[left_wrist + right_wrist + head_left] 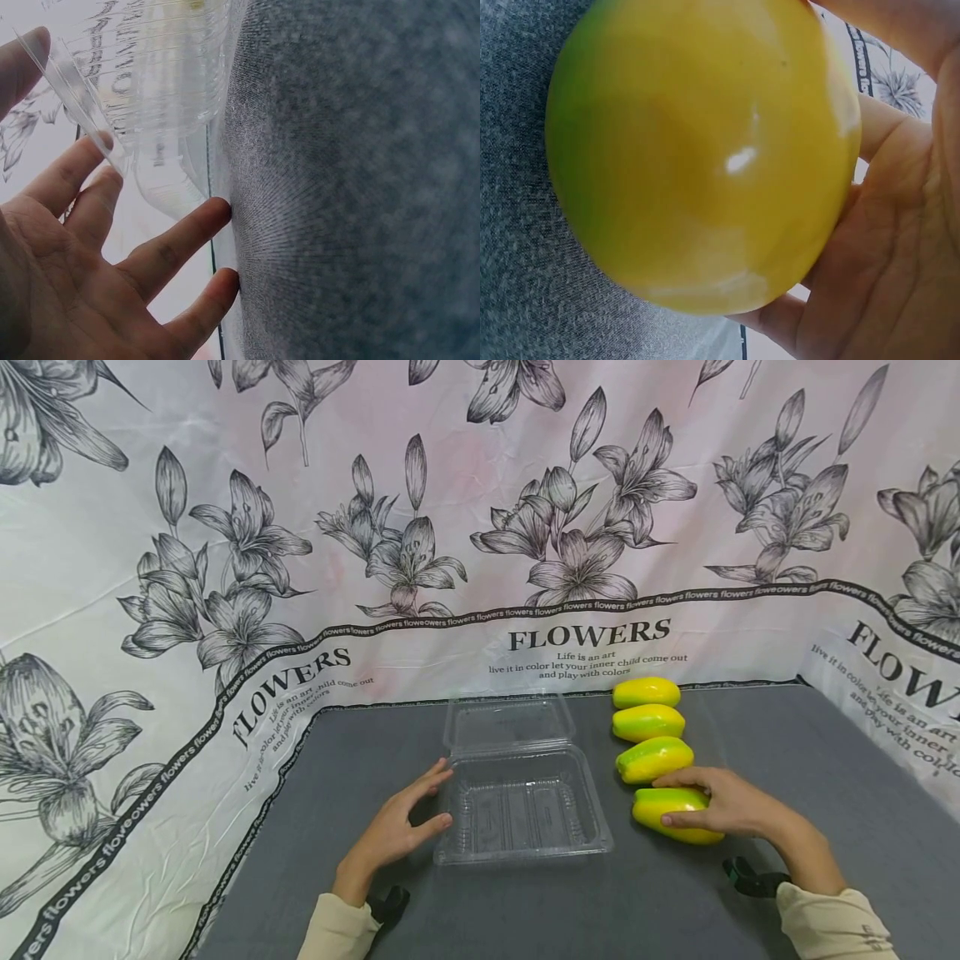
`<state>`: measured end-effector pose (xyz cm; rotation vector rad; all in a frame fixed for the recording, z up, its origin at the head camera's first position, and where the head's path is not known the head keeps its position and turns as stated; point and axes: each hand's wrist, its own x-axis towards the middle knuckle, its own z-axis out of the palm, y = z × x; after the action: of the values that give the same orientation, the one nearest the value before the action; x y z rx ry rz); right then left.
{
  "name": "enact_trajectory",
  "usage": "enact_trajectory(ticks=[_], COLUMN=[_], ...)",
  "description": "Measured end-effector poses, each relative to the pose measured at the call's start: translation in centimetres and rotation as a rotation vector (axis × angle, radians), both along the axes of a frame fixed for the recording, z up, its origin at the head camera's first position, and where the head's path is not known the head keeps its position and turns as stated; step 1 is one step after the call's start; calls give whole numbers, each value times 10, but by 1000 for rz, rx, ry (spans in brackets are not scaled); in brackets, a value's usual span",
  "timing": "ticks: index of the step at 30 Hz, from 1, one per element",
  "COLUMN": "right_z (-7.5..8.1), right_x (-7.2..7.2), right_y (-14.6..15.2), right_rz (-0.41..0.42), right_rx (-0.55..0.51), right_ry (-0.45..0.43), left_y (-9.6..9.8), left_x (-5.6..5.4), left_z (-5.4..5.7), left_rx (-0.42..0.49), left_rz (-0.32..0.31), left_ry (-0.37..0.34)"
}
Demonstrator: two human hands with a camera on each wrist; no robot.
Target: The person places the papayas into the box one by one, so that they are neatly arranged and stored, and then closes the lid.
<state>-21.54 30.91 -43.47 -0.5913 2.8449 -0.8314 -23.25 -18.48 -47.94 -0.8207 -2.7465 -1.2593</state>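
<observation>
While the left hand (396, 825) rests by the side of a clear plastic box (517, 814), the right hand (731, 804) holds the near fruit (670, 802). This fruit is yellow with some green on it. It lies on the grey desk (540, 910), to the right of the box, and it is the closest one in a row. Three more fruits (648, 723) lie behind it, going away from the person.

The right grip is curled around the fruit, with the thumb on the near side and the fingers over the far side. The left grip is spread wide with its fingers straight, and some fingertips seem to touch the box's rim. The lid (510, 724) of the box is folded open at the back.

The fruit looks firm, smooth and shiny, so it may slip a bit. It looks rather heavy for its size if it is real, but I can't tell if it is real or a toy. The best place to hold it is around its fat middle, with the thumb across from the fingers. The box looks thin, light and bendy. It would slide or dent easily, so a soft touch on the rim is best.
</observation>
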Motion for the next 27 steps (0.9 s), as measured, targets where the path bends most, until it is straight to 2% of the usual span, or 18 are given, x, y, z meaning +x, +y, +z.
enact_trajectory(ticks=[15,27], right_z=[2,4], right_x=[1,2], right_y=[-2,-2], right_rz=[-5,-9], right_rx=[-4,-19], right_ry=[10,58], left_y=[0,1], left_x=[-1,-1], left_z=[-2,-2], left_rx=[7,-6], left_rz=[0,7], left_ry=[5,2])
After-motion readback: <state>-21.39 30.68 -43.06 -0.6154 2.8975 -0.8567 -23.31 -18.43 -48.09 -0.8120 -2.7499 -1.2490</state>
